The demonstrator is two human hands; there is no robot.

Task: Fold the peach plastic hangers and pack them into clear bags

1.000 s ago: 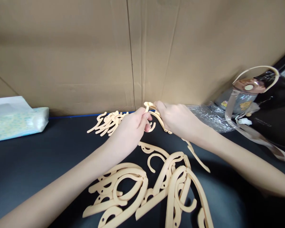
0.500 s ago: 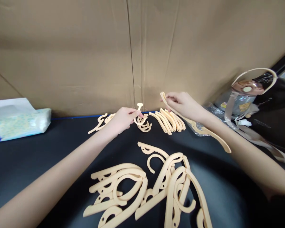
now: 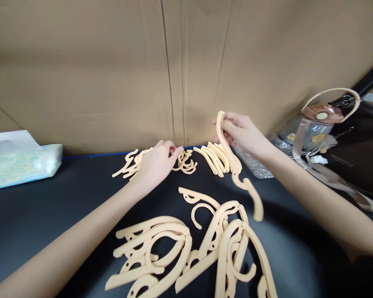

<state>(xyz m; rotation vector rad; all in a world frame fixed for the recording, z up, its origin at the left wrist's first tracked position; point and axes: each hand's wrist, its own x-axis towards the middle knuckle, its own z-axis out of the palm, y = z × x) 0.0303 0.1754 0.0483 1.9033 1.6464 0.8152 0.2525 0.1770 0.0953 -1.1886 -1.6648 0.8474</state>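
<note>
My right hand is closed on the top end of jointed hanger arms, cream plastic parts whose lower piece dangles over the table. My left hand is beside a small heap of hanger hooks, its fingers bent inward. A curved bit shows under the thumb, but what the fingers hold, if anything, is mostly hidden. Several curved hanger arms lie in a row to the right of the hooks. More notched hanger arms lie left of my left hand, partly behind it.
Joined folding hangers are spread in overlapping groups on the black table nearest me. A tissue pack lies at the left. Clear plastic wrap, a strapped bottle and a black bag are at the right. A cardboard wall stands behind.
The hook that stuck up from my left fingers no longer shows there. My right hand has turned its hanger arms, so they hang down in front of the wrist, swung left from the forearm.
</note>
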